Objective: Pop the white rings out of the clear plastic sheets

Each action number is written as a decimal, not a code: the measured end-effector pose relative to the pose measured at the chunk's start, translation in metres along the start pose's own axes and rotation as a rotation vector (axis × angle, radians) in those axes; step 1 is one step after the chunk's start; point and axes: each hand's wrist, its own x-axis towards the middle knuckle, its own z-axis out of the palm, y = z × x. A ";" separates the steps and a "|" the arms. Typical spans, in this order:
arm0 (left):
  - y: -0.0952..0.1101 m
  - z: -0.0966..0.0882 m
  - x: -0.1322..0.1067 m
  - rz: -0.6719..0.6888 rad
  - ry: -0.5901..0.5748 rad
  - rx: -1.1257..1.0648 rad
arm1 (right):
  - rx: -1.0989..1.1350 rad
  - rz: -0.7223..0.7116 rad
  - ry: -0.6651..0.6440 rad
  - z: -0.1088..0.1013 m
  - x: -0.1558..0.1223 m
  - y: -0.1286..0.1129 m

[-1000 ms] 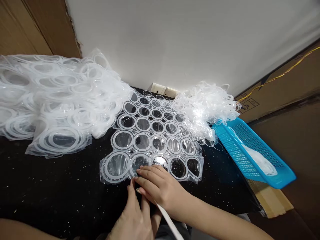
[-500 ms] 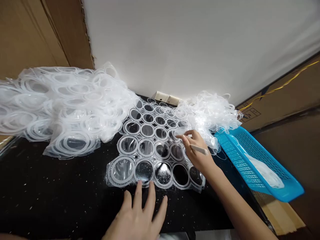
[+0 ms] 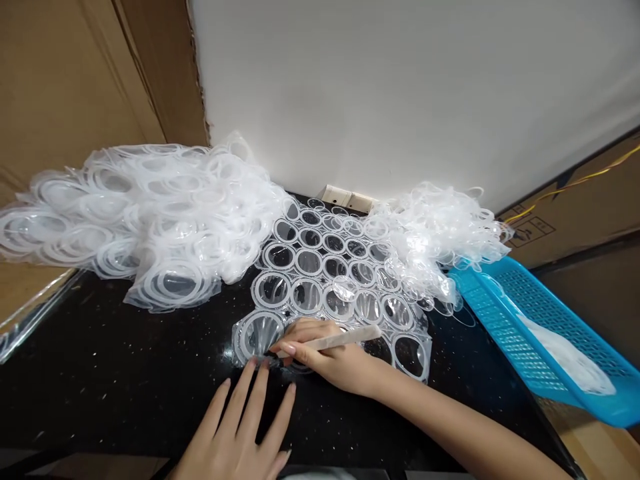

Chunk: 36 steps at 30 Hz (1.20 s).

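Observation:
A clear plastic sheet of moulded white rings (image 3: 330, 280) lies flat on the black speckled counter (image 3: 125, 373). My right hand (image 3: 330, 357) grips a slim white stick tool (image 3: 345, 339) like a pen, its tip at the near-left ring of the sheet. My left hand (image 3: 240, 427) lies flat with fingers spread, fingertips pressing the sheet's near edge right beside the tool tip.
A big heap of ring sheets (image 3: 145, 213) fills the left back. A tangle of clear plastic scrap (image 3: 440, 233) sits at the right back, beside a blue mesh basket (image 3: 545, 327) holding white pieces. Cardboard stands on both sides, with a white wall behind.
My right hand came back from the far right of the sheet to its near-left ring with the tool. My left hand shifted slightly left along the near edge.

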 end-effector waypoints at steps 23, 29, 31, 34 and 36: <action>0.007 0.002 0.000 -0.087 0.024 -0.085 | -0.739 -0.433 -0.065 0.014 -0.003 0.006; 0.015 0.005 -0.001 -0.320 -0.049 -0.236 | -0.865 -0.546 -0.013 0.025 -0.002 0.011; 0.017 0.006 -0.001 -0.334 -0.056 -0.259 | -0.797 -0.488 -0.017 0.021 0.002 0.008; 0.019 0.004 -0.002 -0.343 -0.053 -0.250 | -0.604 -0.370 -0.079 0.012 0.007 0.001; 0.019 0.003 -0.003 -0.334 -0.054 -0.222 | -0.494 -0.324 -0.139 0.006 0.009 -0.002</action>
